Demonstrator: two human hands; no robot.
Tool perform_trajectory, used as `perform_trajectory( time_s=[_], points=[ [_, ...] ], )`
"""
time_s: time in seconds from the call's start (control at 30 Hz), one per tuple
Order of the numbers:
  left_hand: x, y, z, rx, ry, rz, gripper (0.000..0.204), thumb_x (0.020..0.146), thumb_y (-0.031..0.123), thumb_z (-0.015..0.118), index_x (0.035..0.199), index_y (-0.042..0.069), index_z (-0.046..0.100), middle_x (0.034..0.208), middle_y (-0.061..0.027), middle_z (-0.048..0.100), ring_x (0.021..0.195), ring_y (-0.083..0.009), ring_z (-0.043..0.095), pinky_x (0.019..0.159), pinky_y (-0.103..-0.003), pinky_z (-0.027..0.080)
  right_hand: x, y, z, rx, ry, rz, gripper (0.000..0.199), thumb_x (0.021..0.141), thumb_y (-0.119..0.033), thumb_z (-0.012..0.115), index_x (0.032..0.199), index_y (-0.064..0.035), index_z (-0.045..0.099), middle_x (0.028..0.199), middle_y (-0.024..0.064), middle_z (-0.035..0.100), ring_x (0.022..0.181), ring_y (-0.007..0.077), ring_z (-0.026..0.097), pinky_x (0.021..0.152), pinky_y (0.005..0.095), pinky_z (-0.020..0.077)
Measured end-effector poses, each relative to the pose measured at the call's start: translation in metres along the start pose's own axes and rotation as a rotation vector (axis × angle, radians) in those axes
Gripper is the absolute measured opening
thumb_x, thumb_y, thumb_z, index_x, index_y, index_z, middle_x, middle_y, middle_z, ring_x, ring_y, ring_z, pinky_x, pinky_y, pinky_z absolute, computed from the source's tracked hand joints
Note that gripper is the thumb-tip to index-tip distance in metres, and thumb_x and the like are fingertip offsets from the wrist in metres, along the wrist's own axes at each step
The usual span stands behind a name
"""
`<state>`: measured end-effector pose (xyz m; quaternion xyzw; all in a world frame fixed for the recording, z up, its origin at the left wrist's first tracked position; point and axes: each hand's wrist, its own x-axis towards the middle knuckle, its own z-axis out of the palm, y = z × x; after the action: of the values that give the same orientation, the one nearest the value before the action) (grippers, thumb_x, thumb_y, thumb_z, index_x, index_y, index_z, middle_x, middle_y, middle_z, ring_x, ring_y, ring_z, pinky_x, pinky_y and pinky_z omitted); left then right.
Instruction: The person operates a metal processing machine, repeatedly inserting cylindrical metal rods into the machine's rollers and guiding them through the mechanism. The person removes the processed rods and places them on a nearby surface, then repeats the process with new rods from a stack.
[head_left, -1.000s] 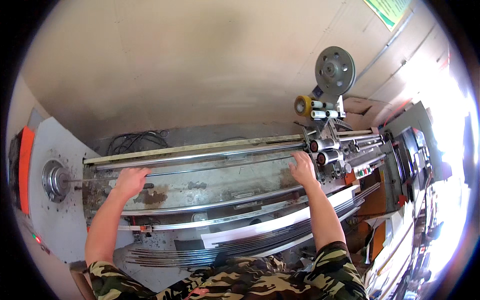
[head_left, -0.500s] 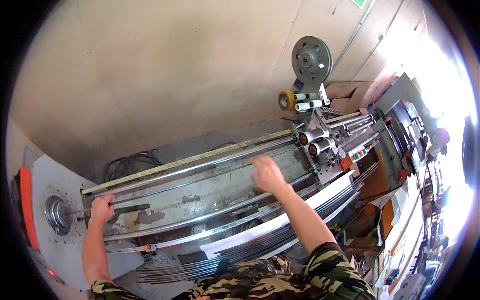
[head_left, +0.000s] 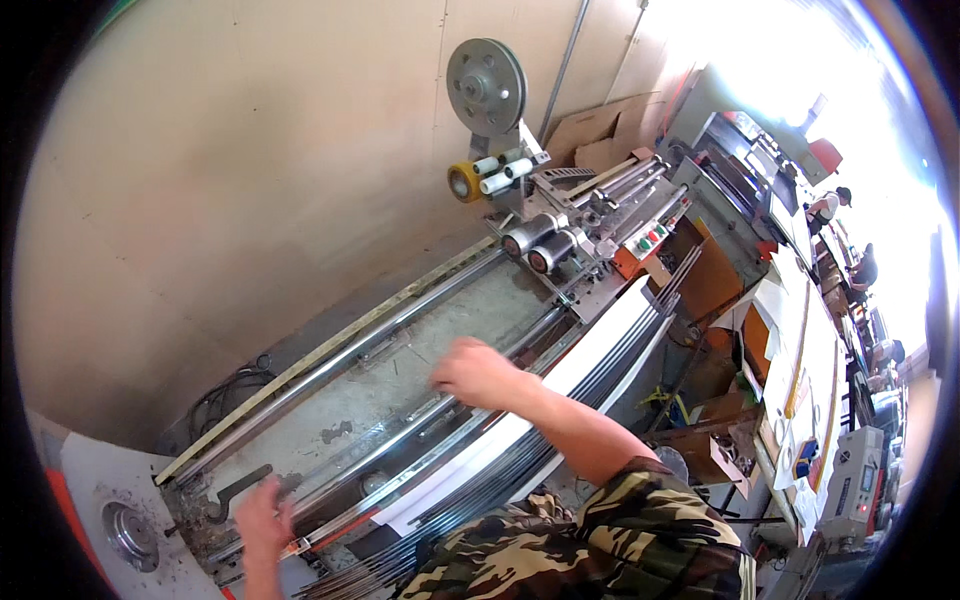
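My left hand (head_left: pixel 264 518) is smeared by motion above the machine bed's near left end, beside a dark flat wrench-like lever (head_left: pixel 240 490). My right hand (head_left: pixel 472 374) is closed over the front rail (head_left: pixel 400 432) at mid-bed; what its fingers hold is hidden. No rod shows in the round metal chuck (head_left: pixel 130 535) at the left end. A roller carriage (head_left: pixel 542 246) with two dark-faced cylinders stands at the bed's far right. Along the near side lies a bundle of thin dark metal rods (head_left: pixel 545 425) beside a white sheet (head_left: pixel 585 355).
A grey spoked wheel (head_left: pixel 486 88) and a yellow roll (head_left: pixel 464 182) rise above the carriage. Coiled black cables (head_left: pixel 225 395) lie behind the bed. To the right are an orange button box (head_left: pixel 635 258), a cluttered worktable (head_left: pixel 790 400), and people (head_left: pixel 826 207) farther off.
Both hands have come off the bed's middle line toward me. The thin rod that ran from the chuck to the carriage is gone from there. The view has swung right.
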<state>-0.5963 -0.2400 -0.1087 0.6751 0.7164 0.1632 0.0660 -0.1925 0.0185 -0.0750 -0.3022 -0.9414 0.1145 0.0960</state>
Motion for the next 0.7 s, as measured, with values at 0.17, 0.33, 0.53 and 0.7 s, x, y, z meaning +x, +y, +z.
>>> perform_trajectory(
  time_s=[0.17, 0.33, 0.53, 0.7],
  points=[
    [-0.070, 0.107, 0.083, -0.265, -0.190, 0.089, 0.022, 0.083, 0.019, 0.073, 0.103, 0.010, 0.069, 0.094, -0.0122, 0.072, 0.088, -0.0320, 0.069, 0.079, -0.043, 0.055, -0.166, 0.026, 0.017, 0.082, -0.108, 0.350, 0.013, 0.078, -0.021, 0.071, 0.088, -0.0134, 0.076, 0.089, 0.0011, 0.072, 0.092, 0.0244, 0.065, 0.103, 0.0449, 0.0414],
    [-0.092, 0.164, 0.136, -0.287, -0.406, 0.149, 0.013, 0.087, 0.019, 0.065, 0.097, 0.013, 0.071, 0.093, -0.0075, 0.072, 0.087, -0.0296, 0.069, 0.073, -0.042, 0.054, -0.243, 0.041, 0.060, 0.024, -0.196, 0.513, 0.016, 0.076, -0.023, 0.072, 0.089, -0.0144, 0.075, 0.089, 0.0042, 0.072, 0.095, 0.0261, 0.066, 0.107, 0.0448, 0.0382],
    [-0.060, 0.226, 0.131, -0.336, -0.190, 0.233, 0.015, 0.086, 0.008, 0.062, 0.099, 0.009, 0.070, 0.091, -0.0089, 0.069, 0.084, -0.0307, 0.066, 0.072, -0.042, 0.054, -0.283, 0.044, 0.065, 0.110, -0.063, 0.484, 0.021, 0.077, -0.024, 0.077, 0.092, -0.0091, 0.075, 0.094, 0.0086, 0.073, 0.094, 0.0292, 0.066, 0.103, 0.0448, 0.0410],
    [-0.023, 0.287, 0.186, -0.257, -0.120, 0.238, 0.027, 0.083, 0.007, 0.060, 0.109, 0.006, 0.066, 0.097, -0.0115, 0.068, 0.093, -0.0318, 0.064, 0.079, -0.041, 0.053, -0.272, 0.088, 0.062, 0.116, 0.185, 0.404, 0.018, 0.077, -0.016, 0.077, 0.090, -0.0041, 0.073, 0.092, 0.0111, 0.073, 0.088, 0.0324, 0.065, 0.090, 0.0439, 0.0458]
  ],
)
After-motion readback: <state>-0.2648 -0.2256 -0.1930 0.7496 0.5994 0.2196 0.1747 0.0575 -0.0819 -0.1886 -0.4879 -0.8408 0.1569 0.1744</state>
